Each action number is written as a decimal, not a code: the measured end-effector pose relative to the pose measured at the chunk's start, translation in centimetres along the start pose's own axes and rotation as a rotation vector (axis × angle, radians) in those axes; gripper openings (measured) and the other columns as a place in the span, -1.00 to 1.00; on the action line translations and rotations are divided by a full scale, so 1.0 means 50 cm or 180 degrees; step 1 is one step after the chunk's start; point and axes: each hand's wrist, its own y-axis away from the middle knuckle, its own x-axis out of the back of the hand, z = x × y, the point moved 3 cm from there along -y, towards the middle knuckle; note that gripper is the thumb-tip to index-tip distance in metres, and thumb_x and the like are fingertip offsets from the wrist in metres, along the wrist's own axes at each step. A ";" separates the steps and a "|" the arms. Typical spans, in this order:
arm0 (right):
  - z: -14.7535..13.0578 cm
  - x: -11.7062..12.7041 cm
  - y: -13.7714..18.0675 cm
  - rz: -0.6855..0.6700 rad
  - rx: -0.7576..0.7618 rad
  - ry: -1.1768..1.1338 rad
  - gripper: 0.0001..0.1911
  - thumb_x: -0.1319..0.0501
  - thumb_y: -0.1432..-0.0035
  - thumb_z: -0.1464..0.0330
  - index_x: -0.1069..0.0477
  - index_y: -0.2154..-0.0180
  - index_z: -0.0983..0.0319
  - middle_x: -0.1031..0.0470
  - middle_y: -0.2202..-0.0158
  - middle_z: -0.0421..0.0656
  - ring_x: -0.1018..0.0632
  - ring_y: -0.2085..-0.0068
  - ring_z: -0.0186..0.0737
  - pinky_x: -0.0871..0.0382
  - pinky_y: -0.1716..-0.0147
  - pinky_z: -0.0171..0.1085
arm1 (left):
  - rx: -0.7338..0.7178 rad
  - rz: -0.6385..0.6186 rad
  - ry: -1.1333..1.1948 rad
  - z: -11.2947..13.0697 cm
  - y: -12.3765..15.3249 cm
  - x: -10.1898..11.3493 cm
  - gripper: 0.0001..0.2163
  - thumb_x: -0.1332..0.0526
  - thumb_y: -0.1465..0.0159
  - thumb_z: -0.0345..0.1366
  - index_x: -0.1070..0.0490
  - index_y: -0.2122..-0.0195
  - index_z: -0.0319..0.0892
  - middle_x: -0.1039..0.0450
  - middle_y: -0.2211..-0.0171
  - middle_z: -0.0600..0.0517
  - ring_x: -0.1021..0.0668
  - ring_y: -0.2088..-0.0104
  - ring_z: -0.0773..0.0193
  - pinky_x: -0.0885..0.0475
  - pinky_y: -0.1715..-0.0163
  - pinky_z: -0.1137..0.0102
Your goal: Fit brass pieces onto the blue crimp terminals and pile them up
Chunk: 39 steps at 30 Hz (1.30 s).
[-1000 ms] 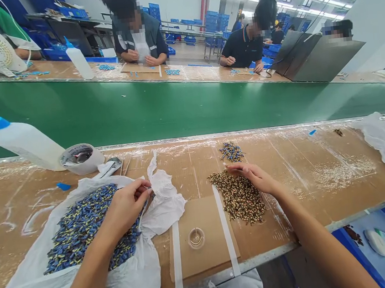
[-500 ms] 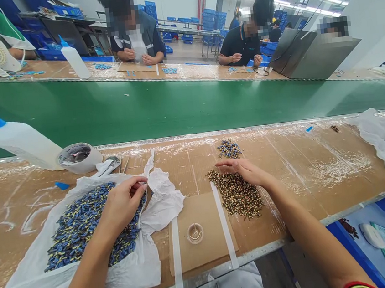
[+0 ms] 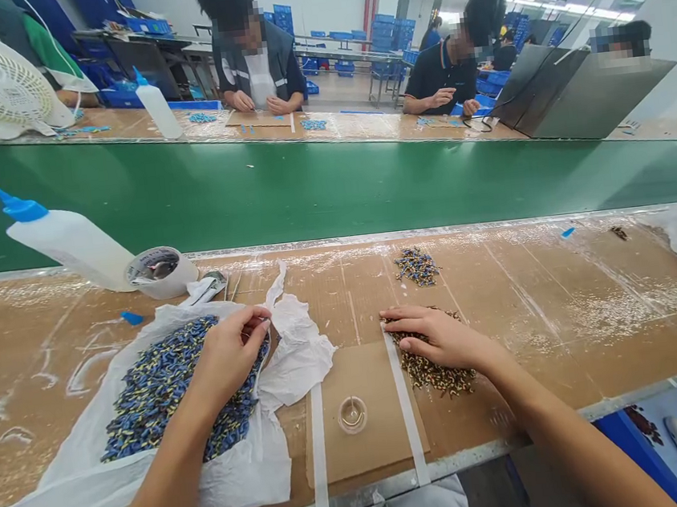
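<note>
My left hand (image 3: 228, 358) hovers over a heap of blue and yellow crimp terminals (image 3: 165, 393) lying on a white plastic bag (image 3: 91, 497). Its fingers are curled together at the torn bag edge, and anything between them is hidden. My right hand (image 3: 438, 340) lies on a heap of small brown and gold parts (image 3: 439, 377), covering its upper half, fingers extended. A smaller blue and gold heap (image 3: 416, 267) sits beyond that hand, apart from it. Between my hands lies a cardboard sheet (image 3: 364, 444) holding a small round clear dish (image 3: 352, 415).
A white glue bottle with a blue nozzle (image 3: 71, 241) and a tape roll (image 3: 162, 272) stand on the workbench (image 3: 563, 318). A green conveyor belt (image 3: 308, 192) runs beyond the bench. Two co-workers (image 3: 258, 60) sit across it. A blue crate (image 3: 622, 449) lies below right.
My right hand has moved down and left, from the heap's top edge onto the brown and gold parts. My left hand stays at the blue heap; the view has shifted slightly.
</note>
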 end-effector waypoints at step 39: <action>-0.097 -0.103 -0.088 0.0868 -0.0777 -0.1857 -0.77 -0.24 -0.19 0.15 -0.40 0.29 0.19 -0.49 0.40 -0.16 -0.49 0.40 -0.25 -0.37 0.42 -0.28 | -0.1045 -0.0638 0.0853 0.131 0.054 -0.145 -0.91 -0.14 -0.24 -0.40 -0.32 0.42 -0.20 -0.36 0.48 0.07 -0.39 0.44 0.33 -0.26 0.42 0.43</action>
